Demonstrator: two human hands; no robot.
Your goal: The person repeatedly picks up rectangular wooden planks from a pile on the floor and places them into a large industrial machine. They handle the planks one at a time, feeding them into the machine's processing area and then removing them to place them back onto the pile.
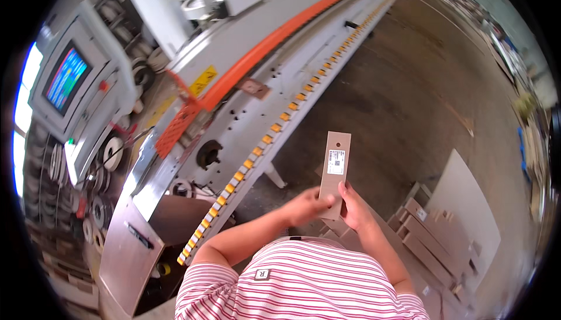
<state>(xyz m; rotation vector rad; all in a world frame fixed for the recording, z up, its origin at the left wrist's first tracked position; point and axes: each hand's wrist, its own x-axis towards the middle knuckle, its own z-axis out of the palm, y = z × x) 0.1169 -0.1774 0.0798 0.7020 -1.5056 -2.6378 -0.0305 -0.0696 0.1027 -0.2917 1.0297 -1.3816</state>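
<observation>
A narrow light-brown board [335, 188] is held up in front of my body, its long side running away from me. It has a round hole near the far end and a white printed label [336, 162] below that. My right hand [355, 210] grips the board's right edge near its lower end, thumb along the side. My left hand [310, 206] is closed at the left edge, with the thumb over the board's face; it is slightly blurred and its other fingers are partly hidden.
A long machine with a row of yellow rollers [267, 139] and an orange guard [280, 30] runs diagonally on the left. A control panel [69, 77] stands far left. Stacked brown boards [429, 232] lie at right. A marker [138, 235] rests on a panel [125, 267] at lower left.
</observation>
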